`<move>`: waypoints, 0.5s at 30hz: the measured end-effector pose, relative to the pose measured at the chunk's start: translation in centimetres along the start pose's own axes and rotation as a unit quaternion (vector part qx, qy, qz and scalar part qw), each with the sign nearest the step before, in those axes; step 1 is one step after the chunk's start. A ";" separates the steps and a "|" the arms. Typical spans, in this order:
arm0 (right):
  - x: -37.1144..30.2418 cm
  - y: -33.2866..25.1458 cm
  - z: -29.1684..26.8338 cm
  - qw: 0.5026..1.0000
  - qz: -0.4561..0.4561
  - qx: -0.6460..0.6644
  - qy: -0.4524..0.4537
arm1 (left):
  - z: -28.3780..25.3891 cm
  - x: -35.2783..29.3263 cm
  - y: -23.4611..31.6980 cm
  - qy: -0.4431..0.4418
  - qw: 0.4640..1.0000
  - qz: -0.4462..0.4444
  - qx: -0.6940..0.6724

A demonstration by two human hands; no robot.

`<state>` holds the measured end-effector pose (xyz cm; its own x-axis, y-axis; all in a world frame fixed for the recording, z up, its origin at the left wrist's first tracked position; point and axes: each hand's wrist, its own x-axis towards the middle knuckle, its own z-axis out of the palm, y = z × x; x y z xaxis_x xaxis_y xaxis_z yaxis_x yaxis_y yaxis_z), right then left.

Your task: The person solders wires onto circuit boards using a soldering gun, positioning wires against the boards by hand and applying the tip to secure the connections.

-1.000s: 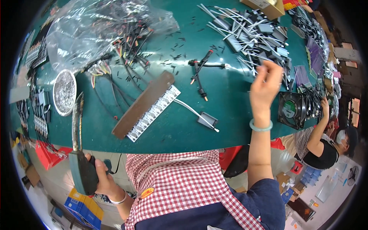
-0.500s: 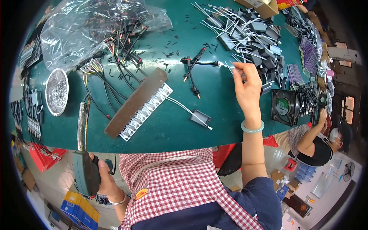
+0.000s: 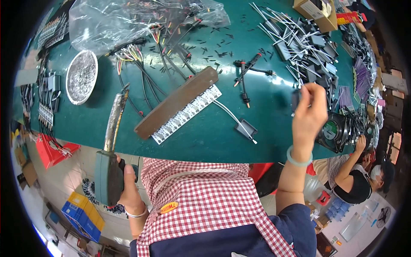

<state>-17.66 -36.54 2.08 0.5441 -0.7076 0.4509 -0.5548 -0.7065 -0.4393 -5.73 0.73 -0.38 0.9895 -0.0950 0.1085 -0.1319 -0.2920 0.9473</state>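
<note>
My left hand (image 3: 129, 188) is wrapped round the dark green handle of a soldering gun (image 3: 112, 124), whose scorched metal barrel points up over the table edge. My right hand (image 3: 311, 109) is closed, with a small black plastic case (image 3: 296, 99) at its fingertips; the fingers partly hide it. Between the hands, a brown bar (image 3: 177, 103) lies slantwise along a white circuit board strip (image 3: 188, 113). Two white wires run from the strip to another black case (image 3: 247, 127). Several black cables with stripped coloured ends (image 3: 132, 53) lie beyond the bar.
A heap of black cases with white wires (image 3: 306, 47) lies at the far right, near a black fan (image 3: 333, 132). A round white bowl (image 3: 82, 77) stands at the left, and a clear plastic bag (image 3: 111, 25) lies behind. A co-worker (image 3: 355, 180) sits at the right.
My right hand has moved right and nearer from the edge of the heap, and a black case now shows at its fingers. The view has shifted; the soldering gun stays in my left hand.
</note>
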 end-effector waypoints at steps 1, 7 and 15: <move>-0.2 -1.2 -1.3 0.999 -0.047 -0.024 0.001 | -0.3 -0.3 -0.6 0.002 1.000 -0.001 0.004; -3.8 -7.6 -0.5 0.968 -0.208 0.069 -0.119 | -0.5 -1.7 -1.4 -0.134 0.965 0.062 0.217; -8.3 -7.8 6.6 0.964 -0.220 0.099 -0.113 | 1.1 -0.9 1.0 -0.250 0.943 0.139 0.169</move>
<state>-13.72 -25.18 -3.34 0.8343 -0.3086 0.4570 -0.1209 -0.9109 -0.3944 -6.84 -0.56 0.14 0.7738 -0.6253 0.1016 -0.4764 -0.4687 0.7439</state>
